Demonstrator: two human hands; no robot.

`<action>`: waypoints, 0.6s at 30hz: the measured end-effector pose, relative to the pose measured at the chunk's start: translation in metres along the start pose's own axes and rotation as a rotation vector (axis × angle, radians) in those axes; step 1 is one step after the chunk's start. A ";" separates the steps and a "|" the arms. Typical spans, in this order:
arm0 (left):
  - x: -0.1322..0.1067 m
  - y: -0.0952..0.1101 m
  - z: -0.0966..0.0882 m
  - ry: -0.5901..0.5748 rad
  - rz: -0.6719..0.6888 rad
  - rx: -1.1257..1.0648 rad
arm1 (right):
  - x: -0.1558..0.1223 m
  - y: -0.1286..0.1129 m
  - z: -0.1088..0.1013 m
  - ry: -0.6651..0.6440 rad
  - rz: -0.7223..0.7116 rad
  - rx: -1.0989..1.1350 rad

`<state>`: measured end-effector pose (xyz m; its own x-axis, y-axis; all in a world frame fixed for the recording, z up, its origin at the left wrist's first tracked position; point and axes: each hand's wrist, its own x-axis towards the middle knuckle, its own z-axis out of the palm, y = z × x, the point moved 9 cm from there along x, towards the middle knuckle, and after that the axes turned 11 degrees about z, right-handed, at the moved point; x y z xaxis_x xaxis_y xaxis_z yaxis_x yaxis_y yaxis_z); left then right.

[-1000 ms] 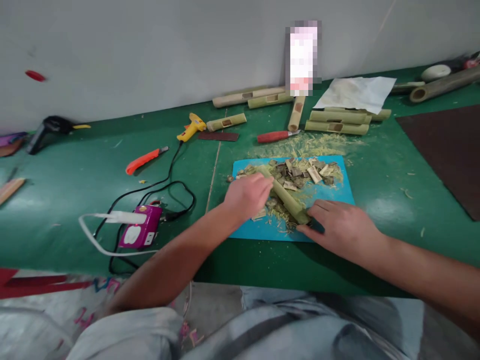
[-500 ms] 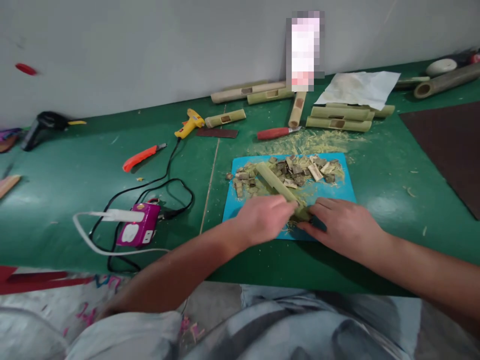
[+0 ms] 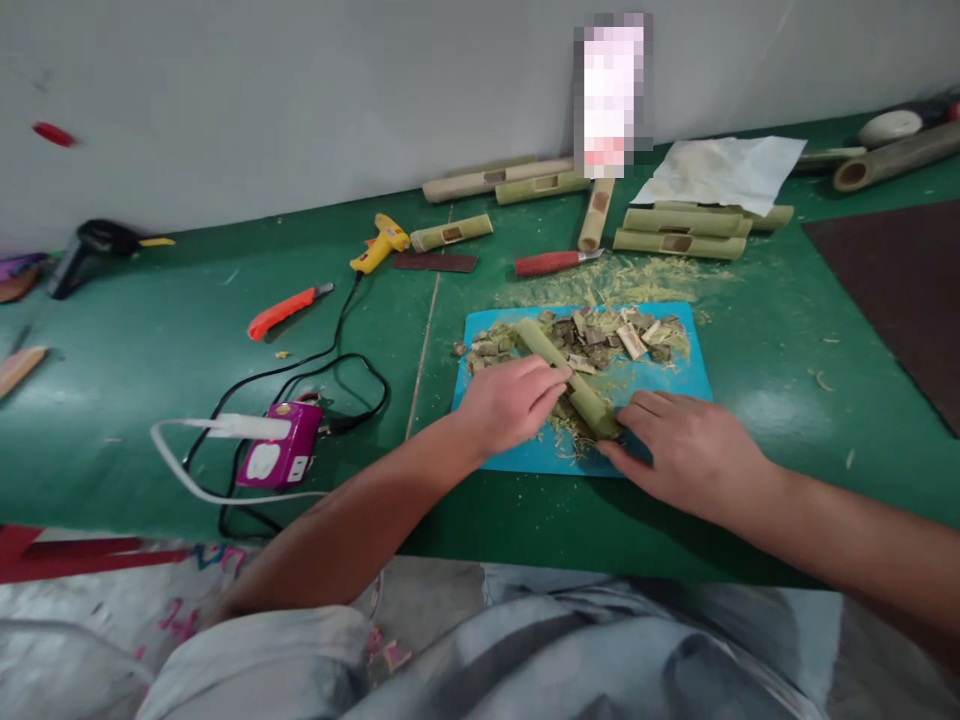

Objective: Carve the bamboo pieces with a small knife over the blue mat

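Note:
A pale green bamboo tube (image 3: 592, 405) lies slantwise on a blue mat (image 3: 679, 380). My right hand (image 3: 682, 450) grips its near end, fingers over the far side and thumb at the front. My left hand (image 3: 510, 400) is closed in a pinch at the middle of the tube, over its cut part. Whatever is between those fingertips is hidden. Bamboo chips and shavings (image 3: 596, 335) are heaped on the mat behind the tube.
Beyond the mat lie a red-handled knife (image 3: 547, 263) and several notched bamboo tubes (image 3: 675, 243). Leftward are a yellow glue gun (image 3: 382, 243), an orange utility knife (image 3: 281, 314) and a purple power block (image 3: 281, 450) with cords. A dark board (image 3: 900, 290) lies right.
My left hand has slid away from me and leftward along the tube, uncovering more of its near end. My right hand keeps its hold there.

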<state>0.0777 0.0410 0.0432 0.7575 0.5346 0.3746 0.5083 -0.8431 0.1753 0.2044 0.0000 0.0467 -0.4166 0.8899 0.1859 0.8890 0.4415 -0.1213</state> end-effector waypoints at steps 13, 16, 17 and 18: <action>0.004 0.040 0.008 -0.127 0.150 0.000 | 0.000 0.002 0.004 -0.060 0.014 0.033; 0.003 0.037 0.005 -0.110 0.080 0.018 | 0.000 0.002 0.004 -0.071 0.023 0.026; 0.002 0.036 0.005 -0.113 0.065 0.014 | 0.000 0.002 0.004 -0.073 0.024 0.025; 0.002 0.038 0.005 -0.120 0.073 -0.002 | 0.000 0.002 0.003 -0.071 0.020 0.027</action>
<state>0.1004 0.0107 0.0456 0.8364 0.4744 0.2745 0.4490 -0.8803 0.1532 0.2054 0.0015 0.0433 -0.4117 0.9042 0.1137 0.8923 0.4253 -0.1511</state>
